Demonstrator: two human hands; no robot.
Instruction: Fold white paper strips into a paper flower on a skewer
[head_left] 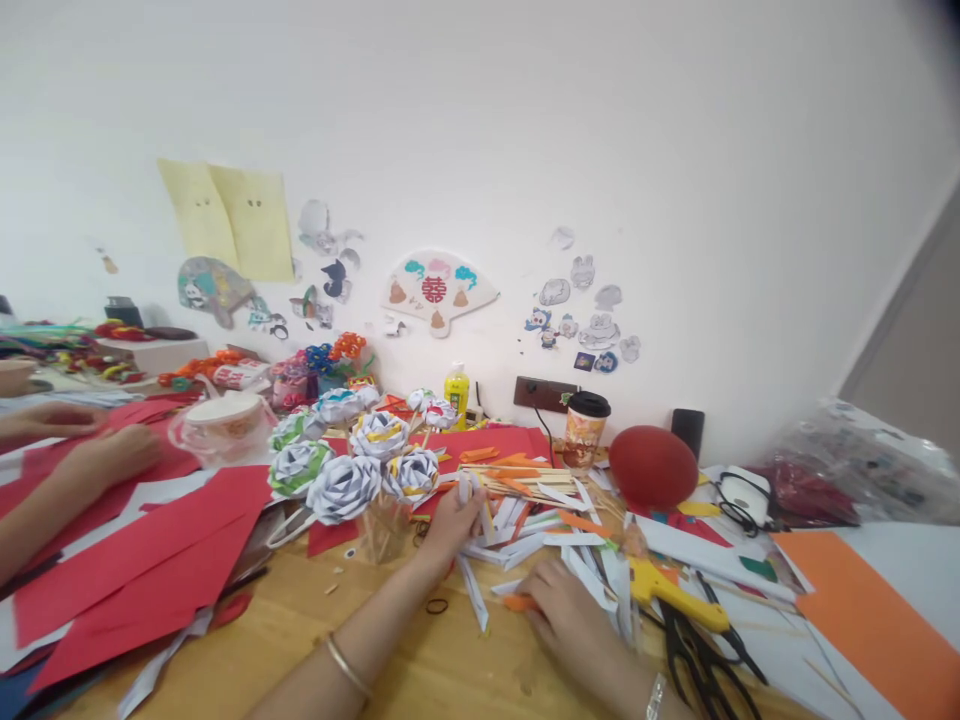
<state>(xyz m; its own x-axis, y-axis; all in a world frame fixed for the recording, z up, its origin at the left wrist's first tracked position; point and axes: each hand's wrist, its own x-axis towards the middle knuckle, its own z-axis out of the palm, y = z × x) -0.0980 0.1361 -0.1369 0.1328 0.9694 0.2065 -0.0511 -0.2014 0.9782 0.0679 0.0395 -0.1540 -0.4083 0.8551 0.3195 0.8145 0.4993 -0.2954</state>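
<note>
My left hand point(450, 522) is pinched around a folded white paper strip point(484, 520), just right of the paper roses. My right hand point(561, 602) curls low over the wooden table, its fingers closed at an orange paper strip point(519, 603) that sticks out to the left. Beyond and between both hands lies a heap of white paper strips point(517, 548) mixed with orange ones. Several rolled paper roses point(345, 488) on sticks stand in a clear cup point(380, 530) left of my left hand. Thin wooden sticks point(525, 478) lie behind the heap.
Black scissors point(694, 650) and a yellow glue gun point(675, 592) lie right of my right hand. A paper coffee cup point(586, 432), a red balloon point(652, 468) and a yellow bottle point(456, 390) stand behind. Red paper sheets point(150, 550) and another person's hands point(127, 455) are at left.
</note>
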